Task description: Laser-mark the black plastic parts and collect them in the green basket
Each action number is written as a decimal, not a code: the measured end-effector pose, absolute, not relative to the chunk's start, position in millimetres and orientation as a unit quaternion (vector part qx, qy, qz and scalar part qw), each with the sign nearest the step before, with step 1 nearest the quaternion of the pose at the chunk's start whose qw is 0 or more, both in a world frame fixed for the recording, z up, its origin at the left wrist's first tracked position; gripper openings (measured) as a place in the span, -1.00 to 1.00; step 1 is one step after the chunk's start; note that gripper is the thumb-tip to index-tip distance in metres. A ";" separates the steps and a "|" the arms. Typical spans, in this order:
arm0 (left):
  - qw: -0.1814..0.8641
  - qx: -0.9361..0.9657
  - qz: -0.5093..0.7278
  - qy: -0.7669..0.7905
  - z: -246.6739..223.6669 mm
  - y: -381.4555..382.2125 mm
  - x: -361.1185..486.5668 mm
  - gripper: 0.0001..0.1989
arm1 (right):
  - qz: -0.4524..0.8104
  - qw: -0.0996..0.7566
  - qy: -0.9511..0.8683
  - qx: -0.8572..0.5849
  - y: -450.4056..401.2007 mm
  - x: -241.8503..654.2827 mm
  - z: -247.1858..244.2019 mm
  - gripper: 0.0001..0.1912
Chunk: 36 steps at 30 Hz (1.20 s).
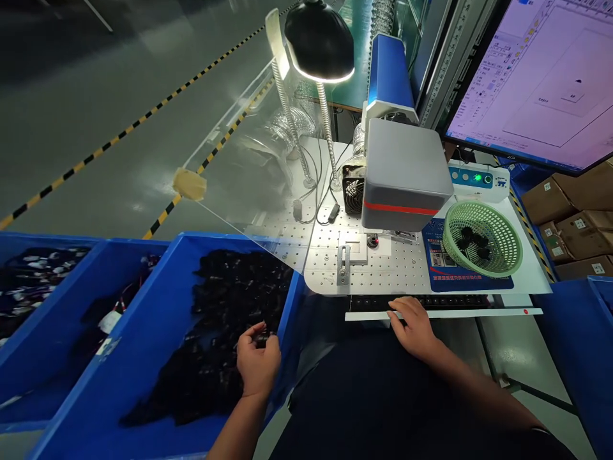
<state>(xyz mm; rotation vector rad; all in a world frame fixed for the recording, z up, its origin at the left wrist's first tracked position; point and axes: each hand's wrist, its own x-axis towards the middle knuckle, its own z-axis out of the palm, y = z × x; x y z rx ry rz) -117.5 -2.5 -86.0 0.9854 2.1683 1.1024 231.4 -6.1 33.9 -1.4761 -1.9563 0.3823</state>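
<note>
My left hand (258, 364) is over a blue bin (90, 377), its fingers curled together. Something dark shows between thumb and fingers, but it blends with the heap of small black parts (215, 338) behind it, so I cannot make it out. My right hand (414, 329) lies over the front edge of a white keyboard tray (502, 312), with fingers stretched onto the black keyboard (450, 301). Behind the keyboard, on a perforated metal plate (325, 271), a small round black part (372, 241) sits beneath a grey machine head (407, 172).
A green basket (507, 246) with several black parts stands on a blue mat (433, 255). A lit lamp (320, 41) and a clear panel (249, 185) rise at the left. The monitor (541, 83) overhangs at right. More blue bins (138, 255) stand at far left.
</note>
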 end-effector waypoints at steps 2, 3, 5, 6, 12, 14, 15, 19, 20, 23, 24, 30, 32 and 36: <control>0.243 0.369 0.417 0.794 -83.9 -2.0 -116.0 -0.57 | 0.159 0.305 -0.756 -0.556 -14.1 232.6 29.2 -0.75; 0.242 0.367 0.427 0.791 -82.4 -1.5 -115.0 -0.57 | 0.163 0.295 -0.759 -0.557 -15.5 233.8 25.7 -0.74; 0.250 0.353 0.443 0.785 -79.3 -0.1 -113.3 -0.57 | 0.161 0.272 -0.762 -0.565 -15.3 236.7 18.1 -0.74; 0.257 0.343 0.451 0.783 -77.8 0.7 -112.7 -0.57 | 0.157 0.261 -0.763 -0.570 -14.6 238.1 15.1 -0.73; 0.284 0.286 0.450 0.797 -70.2 2.5 -113.8 -0.49 | 0.148 0.292 -0.747 -0.578 -10.1 239.8 24.4 -0.75; 0.290 0.282 0.440 0.802 -68.9 2.1 -116.1 -0.49 | 0.133 0.329 -0.737 -0.575 -3.5 241.5 33.4 -0.78; 0.299 0.278 0.439 0.801 -68.7 2.3 -117.4 -0.50 | 0.128 0.346 -0.730 -0.575 2.0 243.6 37.2 -0.79; 0.366 0.217 0.447 0.787 -71.3 7.9 -123.0 -0.56 | 0.135 0.386 -0.691 -0.596 36.5 260.0 42.1 -0.78; 0.387 0.195 0.452 0.780 -72.8 10.3 -124.6 -0.57 | 0.137 0.390 -0.680 -0.605 46.2 265.0 40.7 -0.77; 0.449 0.156 0.462 0.749 -78.0 17.3 -129.5 -0.66 | 0.140 0.391 -0.650 -0.636 69.8 276.8 32.6 -0.78; 0.464 0.153 0.460 0.741 -79.5 18.8 -131.1 -0.70 | 0.138 0.390 -0.643 -0.644 74.5 279.0 29.3 -0.78; 0.466 0.109 0.461 0.748 -79.0 20.2 -135.4 -0.71 | 0.090 0.378 -0.656 -0.648 75.1 278.1 15.9 -0.77; 0.446 0.130 0.468 0.752 -74.4 21.6 -133.7 -0.62 | 0.081 0.375 -0.660 -0.646 73.0 277.2 14.4 -0.76; 0.375 0.226 0.439 0.785 -63.0 27.0 -124.5 -0.48 | 0.072 0.370 -0.661 -0.649 72.6 276.9 13.6 -0.77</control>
